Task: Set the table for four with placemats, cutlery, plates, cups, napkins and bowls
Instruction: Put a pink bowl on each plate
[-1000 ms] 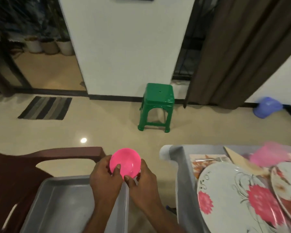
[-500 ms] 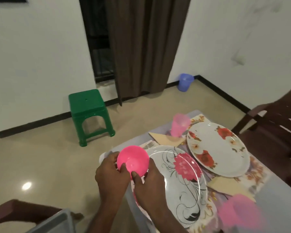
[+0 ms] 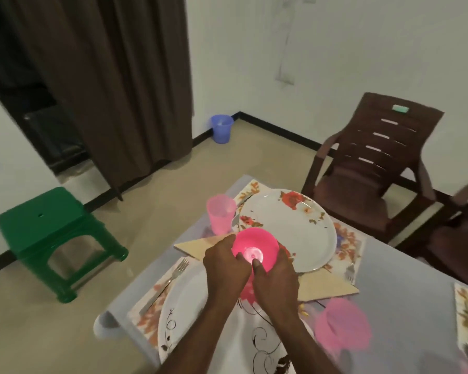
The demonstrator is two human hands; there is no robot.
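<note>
**Pink bowl held in both hands above the set surface**

Small round pink bowl (image 3: pixel 255 249), glossy translucent plastic, tilted with its pale circular base toward the camera; held clear of the grey surface (image 3: pixel 405 282), over the gap between the near white plate (image 3: pixel 189 314) with black scrollwork and the far white plate (image 3: pixel 289 228) with red flowers. Left hand (image 3: pixel 224 265) curled round the bowl's left rim, firm grip; right hand (image 3: pixel 277 279) curled round the right side, thumb pressed on the base. Floral placemats (image 3: pixel 347 244) under both plates; fork (image 3: pixel 168 282) lying left of the near plate; tan folded napkins (image 3: pixel 197 245) between the settings. Translucent pink cup (image 3: pixel 220 213) upright just beside the far plate; a second pink cup (image 3: pixel 342 327), blurred, near right. Brown chair (image 3: pixel 373 168) beyond; green stool (image 3: pixel 52 236) on the floor, left.
</note>
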